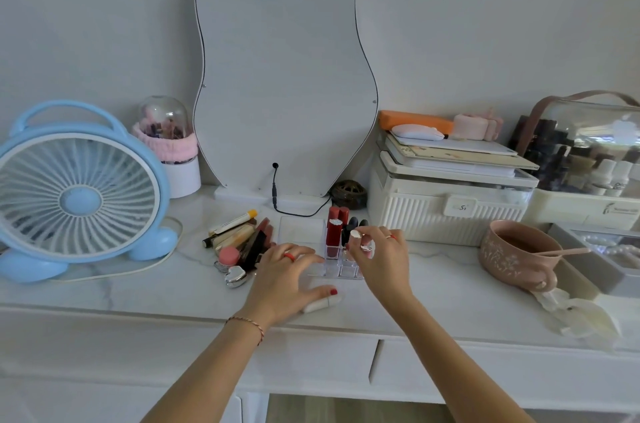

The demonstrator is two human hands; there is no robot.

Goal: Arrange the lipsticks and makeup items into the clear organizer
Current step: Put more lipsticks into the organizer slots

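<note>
Clear organizer (341, 272) sits mid tabletop (433, 284), gridded compartments, mostly unfilled at front. Tall red lipstick (334, 232) stands upright in a back-left slot, a second red one just behind it; two dark-capped tubes (356, 224) upright to its right. Loose pile of makeup items (239, 239) lies left of organizer: yellow-capped stick, gold and dark tubes, pink round pot (229, 255), silver heart-shaped case (236, 276). One white tube (320, 304) lies flat in front of organizer.
</note>
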